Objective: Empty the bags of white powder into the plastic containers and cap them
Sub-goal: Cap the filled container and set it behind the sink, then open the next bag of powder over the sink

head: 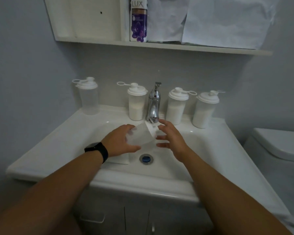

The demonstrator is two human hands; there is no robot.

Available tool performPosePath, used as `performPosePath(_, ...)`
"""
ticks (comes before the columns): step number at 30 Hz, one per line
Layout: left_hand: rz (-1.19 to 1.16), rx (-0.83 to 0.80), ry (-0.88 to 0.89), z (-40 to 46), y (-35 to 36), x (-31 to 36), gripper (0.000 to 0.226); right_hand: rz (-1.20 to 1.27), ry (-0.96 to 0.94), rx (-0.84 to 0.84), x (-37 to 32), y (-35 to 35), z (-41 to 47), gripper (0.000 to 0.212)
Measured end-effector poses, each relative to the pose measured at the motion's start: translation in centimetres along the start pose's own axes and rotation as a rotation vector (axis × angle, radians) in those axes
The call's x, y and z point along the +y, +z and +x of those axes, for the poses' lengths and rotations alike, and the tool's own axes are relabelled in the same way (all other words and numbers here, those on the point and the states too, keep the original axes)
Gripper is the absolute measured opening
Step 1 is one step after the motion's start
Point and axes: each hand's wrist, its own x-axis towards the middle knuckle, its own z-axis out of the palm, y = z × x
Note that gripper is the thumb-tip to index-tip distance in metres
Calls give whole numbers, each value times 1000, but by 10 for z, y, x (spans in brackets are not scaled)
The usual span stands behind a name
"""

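Head view — left hand (120,140) grips a clear bag (141,134) over the sink (176,167); right hand (171,139) spread open beside it, holding nothing.

Both forearms reach forward and inward from the bottom corners of the view, bare to the elbow, so the hands meet near the centre. The left hand (120,139) lies back-up with its wrist bent slightly; its fingers are spread and curled round a clear bag (141,134), the thumb stretched along the bag's lower edge. A dark watch (97,150) bands the left wrist. The right hand (172,138) faces it, palm turned inward, with fingers straight and slightly apart, their tips at the bag's right side.
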Motion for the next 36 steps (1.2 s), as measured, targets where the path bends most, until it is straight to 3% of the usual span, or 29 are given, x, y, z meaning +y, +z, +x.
performPosePath(5, 331, 16, 144, -2, 13, 18, 90, -61, 70, -42, 4, 1, 2, 53)
performPosePath(11, 456, 50, 259, 0, 24, 27, 88, 3, 164, -65, 3, -2, 3, 43)
performPosePath(15, 391, -117, 115, 2, 41, 40, 87, -266, 20, 22, 4, 0, 0, 31)
performPosePath(20, 130, -131, 60, 23, 56, 55, 61, -422, -179, 83, 10, -18, 12, 39)
performPosePath(23, 7, -155, 70, 31, 67, 60, 69, -504, -249, 149, 17, -28, 18, 29)
performPosePath(25, -49, -157, 77, 34, 69, 60, 80, -530, -307, 213, 17, -29, 21, 23)
performPosePath(29, -83, -105, 82, 33, 64, 52, 67, -512, -328, 248, 8, -17, 24, 22)
performPosePath(36, -155, -54, 119, 24, 63, 54, 67, -467, -329, 252, 2, -17, 15, 24)
